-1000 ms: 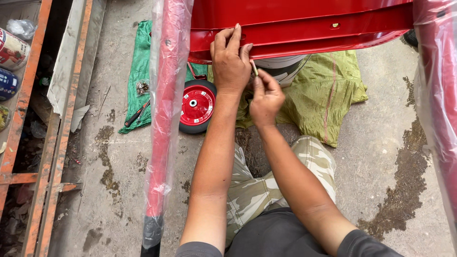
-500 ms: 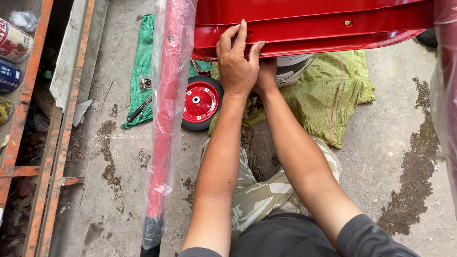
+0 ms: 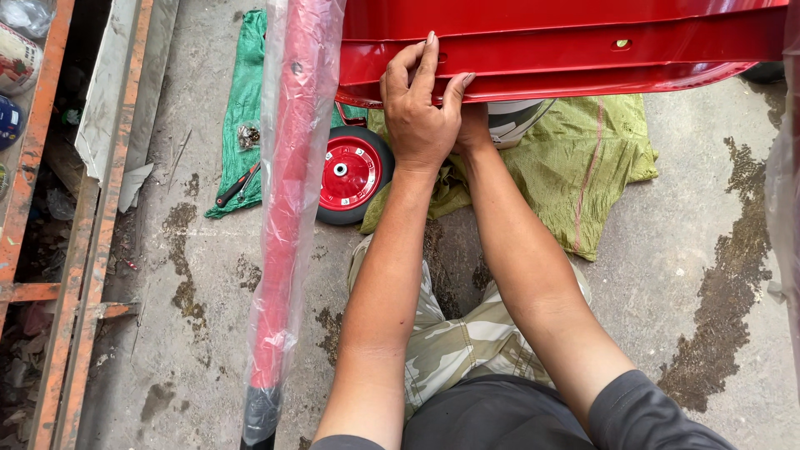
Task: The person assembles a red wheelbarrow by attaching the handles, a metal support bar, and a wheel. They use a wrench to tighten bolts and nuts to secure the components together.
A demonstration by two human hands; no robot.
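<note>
Red tray rim clamped under my left hand; right hand underneath, grip hidden; wheel unmounted.

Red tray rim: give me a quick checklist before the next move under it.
1. Left hand gripping the red tray rim: ok.
2. Right hand visible: not ok, tucked under the rim.
3. What the right hand holds: cannot tell.
4. Rim hole unobstructed: ok.
5. Wrapped red handle apart from both arms: ok.
6. Red wheel lying flat on the ground: ok.
</note>
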